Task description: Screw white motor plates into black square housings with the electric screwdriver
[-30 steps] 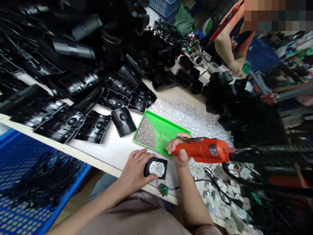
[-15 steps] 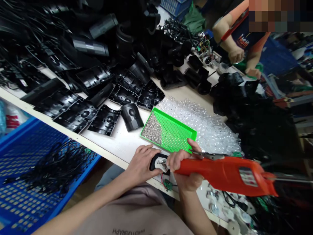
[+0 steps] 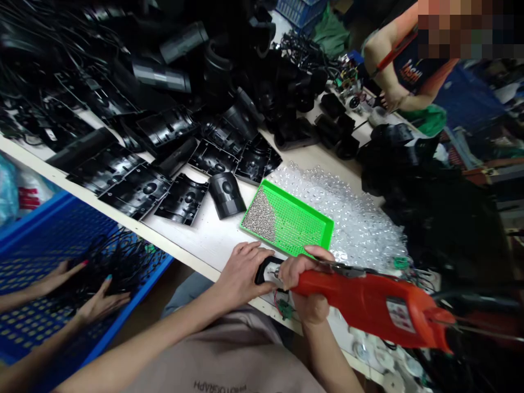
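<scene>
My right hand [image 3: 303, 278] is wrapped round a red electric screwdriver [image 3: 368, 305], its tip down at a small black-framed part with a white middle [image 3: 270, 271]. From the left, my left hand [image 3: 245, 273] grips that part between thumb and fingers at the table's front edge. Most of the part is hidden by my hands. A green circuit board [image 3: 284, 309] hangs by thin red wires just below it. Beyond my hands lies a green perforated tray [image 3: 298, 202], with a heap of small screws [image 3: 260, 218] at its left end.
Black plastic shells [image 3: 182, 199] cover the table's left and back. Clear plastic pieces [image 3: 339, 207] spread behind the tray. At lower left another person's hands [image 3: 98, 305] reach into a blue crate [image 3: 135, 311] of black cables. A co-worker [image 3: 409, 76] stands across the table.
My right hand has brought the screwdriver from the tray's front edge down onto the part in my left hand. Another person's hands have come into the blue crate.
</scene>
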`<action>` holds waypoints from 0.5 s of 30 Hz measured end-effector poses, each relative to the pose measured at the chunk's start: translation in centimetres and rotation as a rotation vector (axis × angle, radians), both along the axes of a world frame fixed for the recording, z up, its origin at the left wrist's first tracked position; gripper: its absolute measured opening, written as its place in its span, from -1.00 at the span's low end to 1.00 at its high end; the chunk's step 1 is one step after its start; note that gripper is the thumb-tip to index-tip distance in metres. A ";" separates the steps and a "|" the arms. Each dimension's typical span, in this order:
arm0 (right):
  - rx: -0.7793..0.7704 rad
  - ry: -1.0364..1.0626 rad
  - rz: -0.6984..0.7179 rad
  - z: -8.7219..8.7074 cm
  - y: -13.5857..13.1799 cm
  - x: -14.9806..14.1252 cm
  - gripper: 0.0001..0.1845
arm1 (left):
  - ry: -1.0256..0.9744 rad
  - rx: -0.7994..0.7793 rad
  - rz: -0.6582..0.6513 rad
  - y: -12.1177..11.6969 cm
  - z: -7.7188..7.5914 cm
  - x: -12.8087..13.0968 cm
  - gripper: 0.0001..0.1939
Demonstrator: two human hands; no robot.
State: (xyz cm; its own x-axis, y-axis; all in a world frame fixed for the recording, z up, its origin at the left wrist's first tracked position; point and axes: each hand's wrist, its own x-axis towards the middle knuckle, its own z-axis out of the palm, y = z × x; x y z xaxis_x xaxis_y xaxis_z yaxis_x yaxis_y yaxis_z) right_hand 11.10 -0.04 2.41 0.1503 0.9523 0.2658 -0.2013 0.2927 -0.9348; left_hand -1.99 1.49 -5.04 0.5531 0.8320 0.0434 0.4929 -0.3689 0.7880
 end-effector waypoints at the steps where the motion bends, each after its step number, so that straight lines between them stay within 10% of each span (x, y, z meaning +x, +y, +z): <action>1: 0.007 0.008 0.001 0.1 0.0 0.0 -0.49 | 0.000 0.001 0.000 0.0 -0.1 0.0 -0.40; 15: 0.041 -0.011 0.044 -0.3 -0.6 0.3 -0.46 | -0.005 -0.004 -0.007 0.0 -0.3 0.0 -0.38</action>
